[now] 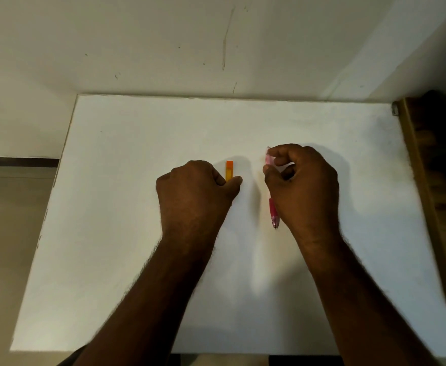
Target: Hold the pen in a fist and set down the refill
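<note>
Fingers (276,154) of the right hand (301,180) were curled round a pink pen (273,211), tip pointing back toward the person, just above the white table (111,207). The left hand (193,191) pinched an orange cap (229,170) upright, near the pen. Judged step: both pieces held, apart. Joining them would call for turning and aligning the pen. Both wrists hung low, forearms converging.

**White table, two small things**

Broad white table (137,260), set against a pale wall. Beside the left hand's (193,191) thumb, a short orange strip (229,170), perhaps lying flat. Under the right hand (301,186), a pink pen (273,211), tip nearer the wrist.
</note>
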`<state>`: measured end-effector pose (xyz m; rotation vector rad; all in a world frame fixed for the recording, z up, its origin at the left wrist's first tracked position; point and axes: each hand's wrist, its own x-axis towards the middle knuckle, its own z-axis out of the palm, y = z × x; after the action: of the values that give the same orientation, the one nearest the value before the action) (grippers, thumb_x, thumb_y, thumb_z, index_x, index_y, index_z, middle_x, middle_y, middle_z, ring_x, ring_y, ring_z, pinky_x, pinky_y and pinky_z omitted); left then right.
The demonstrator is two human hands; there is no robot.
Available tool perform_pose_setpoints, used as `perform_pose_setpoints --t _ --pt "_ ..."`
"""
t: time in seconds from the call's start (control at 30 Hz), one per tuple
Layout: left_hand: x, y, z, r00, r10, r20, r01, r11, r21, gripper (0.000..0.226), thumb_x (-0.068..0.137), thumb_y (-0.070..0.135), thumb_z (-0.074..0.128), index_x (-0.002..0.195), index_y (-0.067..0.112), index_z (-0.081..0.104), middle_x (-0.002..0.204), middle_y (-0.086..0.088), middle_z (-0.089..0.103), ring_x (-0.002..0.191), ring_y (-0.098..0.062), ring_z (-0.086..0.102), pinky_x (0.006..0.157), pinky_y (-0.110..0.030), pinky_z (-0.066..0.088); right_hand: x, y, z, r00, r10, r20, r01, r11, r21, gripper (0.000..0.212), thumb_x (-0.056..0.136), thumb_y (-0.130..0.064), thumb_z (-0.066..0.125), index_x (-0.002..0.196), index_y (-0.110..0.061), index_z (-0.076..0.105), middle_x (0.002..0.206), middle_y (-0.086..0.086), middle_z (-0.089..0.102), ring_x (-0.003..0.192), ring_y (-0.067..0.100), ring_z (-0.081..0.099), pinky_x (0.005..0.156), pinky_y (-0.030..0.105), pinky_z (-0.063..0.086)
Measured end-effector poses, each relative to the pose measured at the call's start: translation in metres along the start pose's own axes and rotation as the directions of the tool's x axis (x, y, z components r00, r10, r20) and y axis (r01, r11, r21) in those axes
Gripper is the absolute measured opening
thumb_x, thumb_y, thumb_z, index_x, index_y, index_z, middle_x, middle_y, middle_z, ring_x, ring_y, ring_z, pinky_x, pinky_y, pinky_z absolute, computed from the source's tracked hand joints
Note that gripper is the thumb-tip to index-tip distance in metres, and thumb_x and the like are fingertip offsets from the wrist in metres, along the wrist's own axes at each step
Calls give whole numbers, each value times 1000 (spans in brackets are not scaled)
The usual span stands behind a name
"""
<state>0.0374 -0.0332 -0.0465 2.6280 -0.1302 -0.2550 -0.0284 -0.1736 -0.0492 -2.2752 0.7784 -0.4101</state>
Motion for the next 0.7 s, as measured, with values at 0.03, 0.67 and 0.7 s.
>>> perform_pose_setpoints --t 0.03,0.67,0.7 --pt "0 0 0 1000 -2 3 2 1000 2 47 75 63 74 52 25 61 48 14 56 54 -4 57 70 -31 53 0 1 1 1000 8 14 -7 1000 -28 26 87 -25 77 112 -22 72 104 -4 70 84 12 67 79 28 55" --pt "4 0 -9 995 41 -95 -65 961 -268 36 87 56 67 67 27 64 60 17 61 62 -1 59 56 -20 38 13 -6 -13 907 238 349 -421 451 787 18 98 -13 62 97 -21 78 87 -8 77 76 14 74 72 26 59" --pt "4 1 -9 993 57 -100 -85 947 -310 32 88 55 66 70 29 66 64 18 63 67 1 61 57 -18 38 15 -8 -16 900 199 389 -433 298 851 21 100 -12 57 95 -19 76 87 -2 74 77 18 73 75 30 60"
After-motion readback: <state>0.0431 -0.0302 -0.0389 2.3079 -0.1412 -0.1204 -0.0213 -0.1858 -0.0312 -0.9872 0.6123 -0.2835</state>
